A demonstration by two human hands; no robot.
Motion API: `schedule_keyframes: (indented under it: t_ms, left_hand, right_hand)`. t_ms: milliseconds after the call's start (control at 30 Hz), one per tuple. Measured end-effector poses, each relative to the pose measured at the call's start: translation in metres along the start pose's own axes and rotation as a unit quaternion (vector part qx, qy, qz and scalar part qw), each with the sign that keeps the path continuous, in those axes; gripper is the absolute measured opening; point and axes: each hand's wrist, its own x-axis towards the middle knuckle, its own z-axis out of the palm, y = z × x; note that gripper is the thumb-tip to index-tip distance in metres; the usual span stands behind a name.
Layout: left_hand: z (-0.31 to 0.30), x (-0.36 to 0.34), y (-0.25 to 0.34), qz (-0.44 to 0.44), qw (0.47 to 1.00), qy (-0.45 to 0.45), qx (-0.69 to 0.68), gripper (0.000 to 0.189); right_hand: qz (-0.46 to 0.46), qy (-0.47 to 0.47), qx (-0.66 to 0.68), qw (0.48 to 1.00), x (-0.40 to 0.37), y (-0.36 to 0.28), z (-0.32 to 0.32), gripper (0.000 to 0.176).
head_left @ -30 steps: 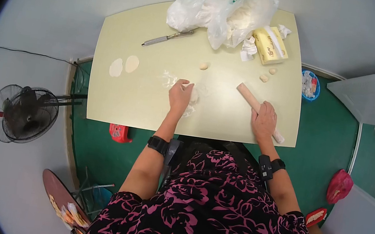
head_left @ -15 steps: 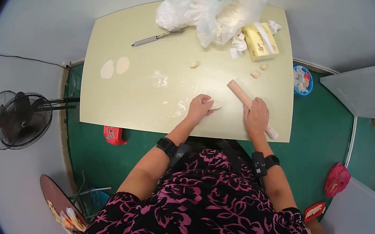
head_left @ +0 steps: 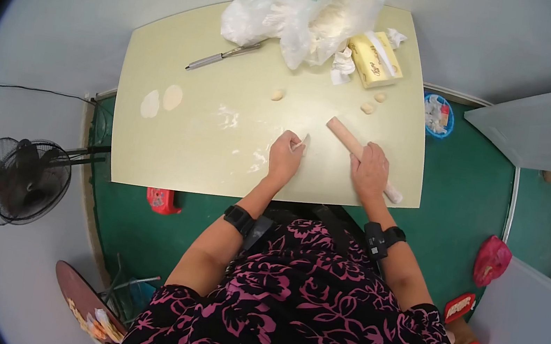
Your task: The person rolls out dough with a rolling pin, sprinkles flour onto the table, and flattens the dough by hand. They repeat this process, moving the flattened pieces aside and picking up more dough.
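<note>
My left hand (head_left: 284,158) pinches a small dough wrapper (head_left: 302,143), which is tilted up on its edge above the table (head_left: 207,155). To its right, my right hand (head_left: 371,169) is closed over a wooden rolling pin (head_left: 345,137) lying at a slant on the tabletop. Two flat dough rounds (head_left: 172,98) lie side by side at the left. One small dough lump (head_left: 277,95) sits beyond my left hand, and two more dough lumps (head_left: 367,107) are beyond the rolling pin. Smears of flour (head_left: 228,117) mark the surface left of my left hand.
Plastic bags of flour (head_left: 296,23) stand at the table's back, beside a yellow tissue pack (head_left: 376,59) and crumpled tissue (head_left: 342,65). A grey pen-like tool (head_left: 221,57) lies at back left. A fan (head_left: 24,179) stands left, a blue waste basket (head_left: 438,116) right.
My left hand has turned the dough wrapper from nearly flat to upright on edge. My right hand stays on the rolling pin. The whole view has shifted slightly.
</note>
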Motion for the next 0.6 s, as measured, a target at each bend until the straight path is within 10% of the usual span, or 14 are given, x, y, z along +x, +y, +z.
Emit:
schedule_keyframes:
  t_ms: [267, 600]
  left_hand:
    - [-0.012, -0.035, -0.027, 0.356, 0.883, -0.155, 0.263, 0.059]
    - [0.000, -0.039, -0.018, 0.261, 0.885, -0.207, 0.326, 0.097]
  right_hand:
    - [-0.003, 0.009, -0.012, 1.000, 0.000, 0.000, 0.001, 0.035]
    - [0.002, -0.008, -0.005, 1.000, 0.002, -0.002, -0.004, 0.035]
